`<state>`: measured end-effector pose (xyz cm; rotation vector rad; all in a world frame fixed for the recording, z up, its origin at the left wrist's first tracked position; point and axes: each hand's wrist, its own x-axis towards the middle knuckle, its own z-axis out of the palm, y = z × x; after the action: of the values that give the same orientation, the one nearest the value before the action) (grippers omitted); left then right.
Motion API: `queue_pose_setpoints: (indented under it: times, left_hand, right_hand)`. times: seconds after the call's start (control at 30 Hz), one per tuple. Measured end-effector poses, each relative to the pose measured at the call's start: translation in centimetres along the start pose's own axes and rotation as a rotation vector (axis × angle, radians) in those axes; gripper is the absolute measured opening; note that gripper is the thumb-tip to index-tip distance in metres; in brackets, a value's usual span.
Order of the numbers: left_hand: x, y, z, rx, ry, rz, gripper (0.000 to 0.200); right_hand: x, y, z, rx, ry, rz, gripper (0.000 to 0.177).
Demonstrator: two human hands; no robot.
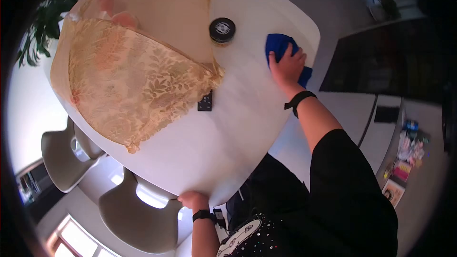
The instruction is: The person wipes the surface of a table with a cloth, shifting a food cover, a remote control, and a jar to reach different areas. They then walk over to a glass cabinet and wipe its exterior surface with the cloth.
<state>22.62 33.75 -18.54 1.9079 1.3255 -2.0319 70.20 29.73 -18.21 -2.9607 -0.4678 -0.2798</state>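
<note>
"Because the right hand [288, 69] covers its middle, how much of the blue cloth [277, 45] can you make out?"

"Two parts. It's a deep, even blue, with a rounded upper edge beyond the fingers, and a smaller corner pokes out past the wrist."

"Where is it, exactly?"

"Flat on the white table [228, 138], near its right-hand edge."

"And that hand, is it gripping?"

"It lies open on top, fingers a little spread and thumb out to the side."

"What's nearest?"

"A round black tin [222, 28] with a pale design on its lid, standing apart from the cloth. Farther off, a golden lace tablecloth [138, 88] partly covers a small black remote [204, 103]."

"The left hand [194, 200]?"

"At the table's near edge, touching it. I can't tell whether its fingers are curled."

"Beyond that?"

"Two grey-brown chairs [140, 221] beside the table, and a leafy plant [45, 21] behind."
</note>
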Motion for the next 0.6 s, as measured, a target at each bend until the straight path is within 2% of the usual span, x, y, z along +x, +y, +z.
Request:
queue_pose_setpoints:
  times: [0.1, 0.17, 0.27, 0.3, 0.4, 0.43, 0.5, 0.53, 0.6]
  left_hand:
    - [3.3, 0.9, 3.8, -0.017, -0.082, -0.080, 0.035]
    - [3.0, 0.7, 3.6, -0.091, -0.079, -0.117, 0.036]
    - [2.8, 0.5, 4.3, -0.393, -0.049, -0.238, 0.037]
    - [3.1, 0.6, 5.0, -0.637, -0.016, -0.332, 0.038]
    - [4.2, 1.1, 7.6, -1.885, 0.228, -0.629, 0.040]
    - [4.3, 1.3, 7.9, -2.191, 0.285, -0.657, 0.040]
    - [4.8, 1.5, 8.4, -2.564, 0.334, -0.632, 0.042]
    - [3.3, 1.1, 4.6, -2.485, 0.221, -0.994, 0.043]
    - [4.5, 1.0, 6.7, -2.204, 0.191, -0.912, 0.040]
  right_hand:
    - [4.9, 0.7, 1.6, -0.034, 0.017, -0.025, 0.072]
    - [7.9, 0.8, 1.8, -0.031, -0.019, -0.019, 0.072]
    - [12.0, 0.9, 2.9, -0.059, -0.046, 0.007, 0.072]
    - [13.1, 1.4, 3.3, -0.078, -0.032, 0.022, 0.072]
    - [16.9, 2.3, 4.9, -0.083, -0.029, 0.013, 0.072]
    - [17.8, 2.5, 4.9, -0.108, -0.053, -0.023, 0.072]
    - [19.4, 2.2, 4.6, -0.030, -0.119, 0.069, 0.073]
    - [20.1, 2.3, 4.8, -0.011, -0.111, 0.061, 0.072]
    - [21.7, 3.3, 5.8, 0.034, -0.108, 0.031, 0.067]
